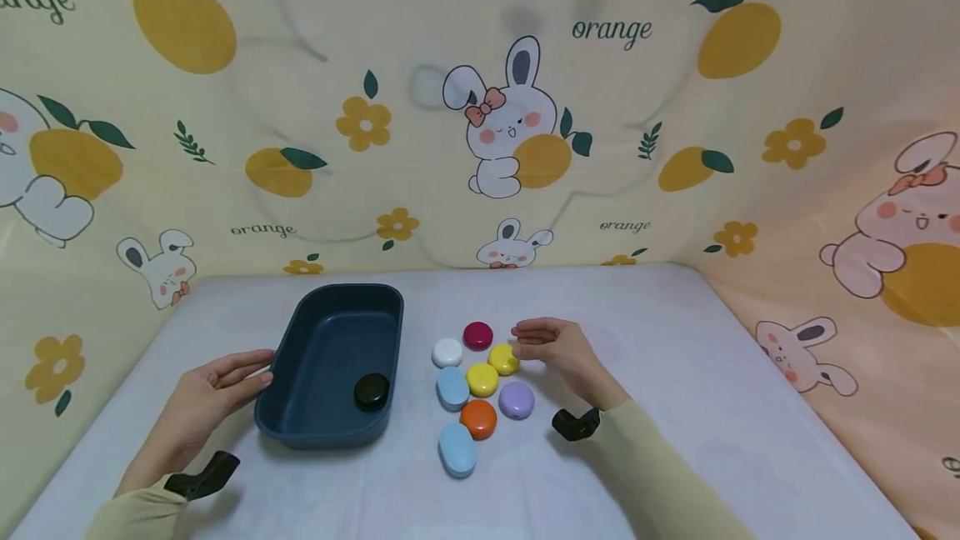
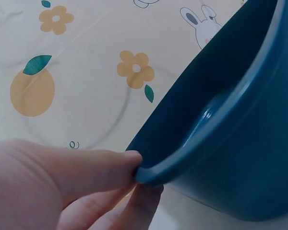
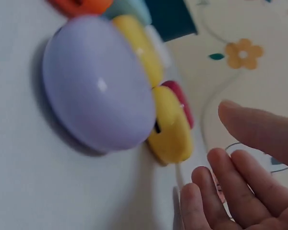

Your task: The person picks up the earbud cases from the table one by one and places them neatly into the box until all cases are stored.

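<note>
On the white table (image 1: pixel 645 315), a dark blue plastic tub (image 1: pixel 322 442) stands in the left part, its far end close to the far edge. The left hand (image 1: pixel 206 400) is at the tub's left side; its thumb and fingers pinch the rim, the thumb over it and the fingers beneath. Inside, a black disc (image 1: pixel 371 392) lies in the near right corner.

To the right of the tub, around the middle of the table, there is a loose group of smooth pieces. Nearest to the far edge are a crimson disc (image 1: pixel 477 336) and a white disc (image 1: pixel 447 352). Then come two yellow discs (image 1: pixel 482 379), a lavender disc (image 1: pixel 517 400), an orange disc (image 1: pixel 478 419) and two light blue ovals (image 1: pixel 457 449), of which one lies nearest to the near edge.

The right hand (image 1: pixel 566 357) hovers just beside the right-hand yellow disc; it holds nothing, its fingers are extended and the thumb is spread apart from them.

Behind the far edge hangs a cream backdrop (image 1: pixel 300 107), printed with rabbits, oranges and flowers.
</note>
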The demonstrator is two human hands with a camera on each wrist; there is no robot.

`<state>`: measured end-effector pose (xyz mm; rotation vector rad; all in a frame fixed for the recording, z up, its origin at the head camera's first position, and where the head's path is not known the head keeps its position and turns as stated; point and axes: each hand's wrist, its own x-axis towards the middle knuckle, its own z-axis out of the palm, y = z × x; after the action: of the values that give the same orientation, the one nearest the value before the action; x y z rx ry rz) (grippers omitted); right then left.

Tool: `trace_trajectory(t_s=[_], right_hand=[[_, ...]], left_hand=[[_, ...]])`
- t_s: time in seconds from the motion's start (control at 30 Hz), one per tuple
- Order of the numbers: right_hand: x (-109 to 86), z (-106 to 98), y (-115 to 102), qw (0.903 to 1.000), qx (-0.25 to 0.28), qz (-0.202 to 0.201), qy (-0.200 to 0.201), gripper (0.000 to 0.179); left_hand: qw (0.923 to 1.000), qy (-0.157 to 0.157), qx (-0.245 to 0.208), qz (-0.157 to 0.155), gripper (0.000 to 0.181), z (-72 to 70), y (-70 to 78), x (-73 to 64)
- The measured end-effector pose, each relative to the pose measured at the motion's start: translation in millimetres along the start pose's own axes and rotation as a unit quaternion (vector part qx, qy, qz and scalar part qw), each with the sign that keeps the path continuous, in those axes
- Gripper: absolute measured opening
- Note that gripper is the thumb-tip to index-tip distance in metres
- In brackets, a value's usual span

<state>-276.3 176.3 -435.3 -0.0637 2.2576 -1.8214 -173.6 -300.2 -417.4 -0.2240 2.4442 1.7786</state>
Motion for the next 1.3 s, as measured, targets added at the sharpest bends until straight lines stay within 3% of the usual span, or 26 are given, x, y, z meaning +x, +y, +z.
trace_trajectory(t_s=[0.23, 0.43, 0.6, 0.9, 1.3], right_hand=[[7.6, 4.9, 6.4, 0.9956, -0.072, -0.010, -0.059, 0.048], [10.6, 6.9, 8.4, 0.9827, -0.153, -0.044, -0.095, 0.050], [14.5, 6.3, 9.2, 0.9781, -0.178, -0.058, -0.091, 0.053], [17.5, 3.9, -0.5, 0.9921, -0.117, -0.033, -0.030, 0.060], [15.9, 6.5, -4.2, 0.9959, -0.075, -0.041, -0.031, 0.060]], left_hand=[[0.9998, -0.002, -0.009, -0.015, 0.068, 2.8, 0.2, -1.1], [0.9998, -0.005, -0.010, -0.017, 0.067, 2.7, -1.0, -2.5], [0.9999, -0.004, -0.001, -0.017, 0.066, 2.7, -0.7, -2.1], [0.9999, 0.000, 0.000, -0.013, 0.066, 2.6, 0.9, 0.5], [0.9999, -0.001, -0.007, -0.014, 0.067, 1.4, 0.6, 0.6]])
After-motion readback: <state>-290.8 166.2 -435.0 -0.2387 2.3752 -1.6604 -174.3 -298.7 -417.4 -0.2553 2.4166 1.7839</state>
